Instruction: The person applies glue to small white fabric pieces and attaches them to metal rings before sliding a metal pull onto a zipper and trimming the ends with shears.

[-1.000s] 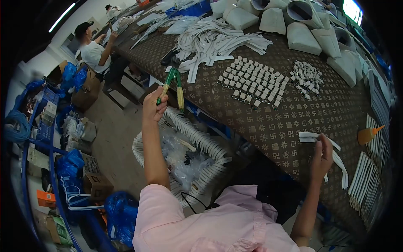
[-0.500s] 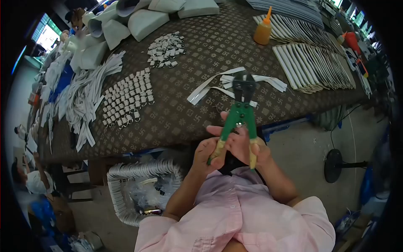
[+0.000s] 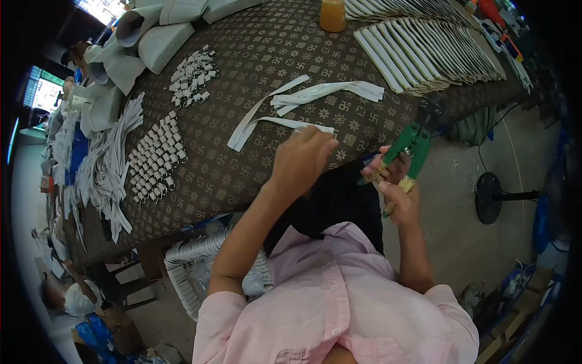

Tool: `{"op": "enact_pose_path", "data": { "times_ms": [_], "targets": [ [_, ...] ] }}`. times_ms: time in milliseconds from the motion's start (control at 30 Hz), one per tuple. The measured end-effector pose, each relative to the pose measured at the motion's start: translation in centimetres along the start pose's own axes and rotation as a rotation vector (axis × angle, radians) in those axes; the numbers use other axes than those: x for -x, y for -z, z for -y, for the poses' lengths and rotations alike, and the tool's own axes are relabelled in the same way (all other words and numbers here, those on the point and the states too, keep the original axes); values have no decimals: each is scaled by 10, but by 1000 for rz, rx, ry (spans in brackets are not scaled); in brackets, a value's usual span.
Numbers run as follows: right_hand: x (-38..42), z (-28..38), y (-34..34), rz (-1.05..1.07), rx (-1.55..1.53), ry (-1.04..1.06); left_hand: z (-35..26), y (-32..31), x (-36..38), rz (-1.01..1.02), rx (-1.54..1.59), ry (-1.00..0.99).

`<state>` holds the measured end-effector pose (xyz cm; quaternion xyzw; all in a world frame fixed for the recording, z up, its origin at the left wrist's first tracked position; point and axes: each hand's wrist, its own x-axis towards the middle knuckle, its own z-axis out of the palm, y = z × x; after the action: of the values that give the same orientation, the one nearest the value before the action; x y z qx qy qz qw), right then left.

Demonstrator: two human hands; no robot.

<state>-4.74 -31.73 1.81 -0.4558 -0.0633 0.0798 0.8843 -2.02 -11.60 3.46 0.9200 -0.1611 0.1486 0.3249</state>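
My right hand (image 3: 400, 191) holds green-handled bolt cutters (image 3: 411, 148) with yellowish grips. Their dark, blurred head points up and away, past the table's near edge. My left hand (image 3: 303, 156) is over the front of the table, its fingers curled together beside the end of a white strip (image 3: 285, 123). Whatever lies between those fingertips is hidden. More white strips (image 3: 330, 91) lie folded and crossed just beyond that hand. To the left, small whitish tabs with metal rings (image 3: 156, 159) sit in rows, and a looser heap of similar tabs (image 3: 193, 76) lies behind them.
Stacked pale slats (image 3: 424, 57) and an orange bottle (image 3: 333, 15) stand at the back right. A bundle of white strips (image 3: 112, 164) hangs over the left edge. A white-rimmed basket (image 3: 182, 276) is below the table, and a black stand (image 3: 488, 197) is on the floor at right.
My left hand has left the bolt cutters and moved onto the table by the white strips. My right hand has carried the cutters to the right. The view has shifted.
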Motion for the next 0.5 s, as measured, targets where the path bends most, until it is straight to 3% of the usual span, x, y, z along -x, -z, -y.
{"op": "enact_pose_path", "data": {
  "times_ms": [33,100,133,167,267,433,500],
  "targets": [
    [2,2,17,21,180,-85,13,-3,-10,15,3,1],
    [7,-6,34,36,356,-173,39,-14,-25,85,-144,-254],
    [8,-13,39,1,416,-342,40,-14,-26,220,-174,-185],
    [7,-17,43,-30,473,-509,41,-14,-29,222,-175,-194],
    [0,-22,47,-95,461,-609,47,-17,-30,321,-177,-163],
    [0,-38,56,-47,681,-468,55,-20,-20,200,-457,-515],
    [2,-39,55,-34,710,-461,57,-17,-17,213,-426,-520]
  ]
}}
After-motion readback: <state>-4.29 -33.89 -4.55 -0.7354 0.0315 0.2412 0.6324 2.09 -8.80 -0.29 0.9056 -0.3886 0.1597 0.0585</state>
